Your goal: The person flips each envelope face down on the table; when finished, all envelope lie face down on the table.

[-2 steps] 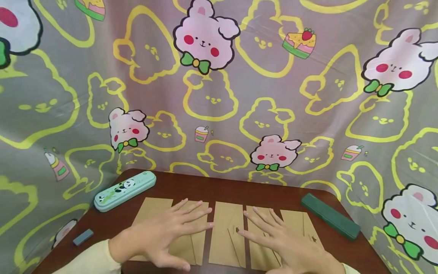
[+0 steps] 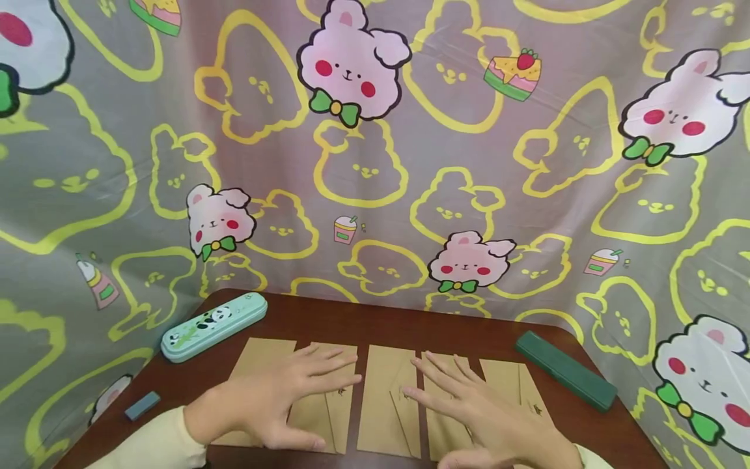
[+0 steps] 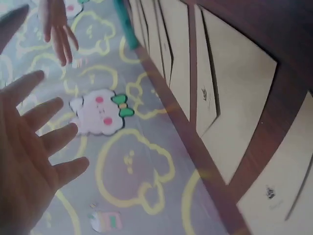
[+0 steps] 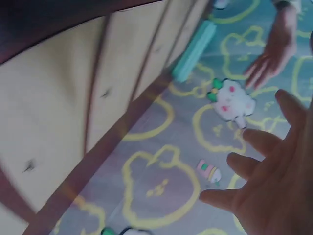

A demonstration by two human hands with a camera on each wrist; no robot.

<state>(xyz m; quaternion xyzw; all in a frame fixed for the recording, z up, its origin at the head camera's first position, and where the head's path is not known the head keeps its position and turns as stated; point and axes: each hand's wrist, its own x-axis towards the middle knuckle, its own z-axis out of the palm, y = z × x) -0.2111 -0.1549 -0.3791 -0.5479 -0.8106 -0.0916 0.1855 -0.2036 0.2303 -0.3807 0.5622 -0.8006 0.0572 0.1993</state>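
In the head view, the left hand (image 2: 263,397) and right hand (image 2: 498,417), fingers (image 2: 331,384) spread, hang over flat paper envelopes (image 2: 377,400) between the desk's (image 2: 398,319) side edges, a closed rounded case (image 2: 213,327) by its left edge; the left wrist view shows angular flaps (image 3: 206,107), the right, parted fingers.

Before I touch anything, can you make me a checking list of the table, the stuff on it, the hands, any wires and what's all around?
Surface: dark brown tabletop.
Job's things: five tan envelopes, lying flat side by side with gaps between.
Clutter: mint panda case at the left, small blue-grey block nearer the person, dark green case at the right.
Grippers: left hand and right hand held above the envelopes, fingers spread, holding nothing.
Cables: nothing seen.
Surroundings: grey cloth with rabbits, cups and yellow outlines.
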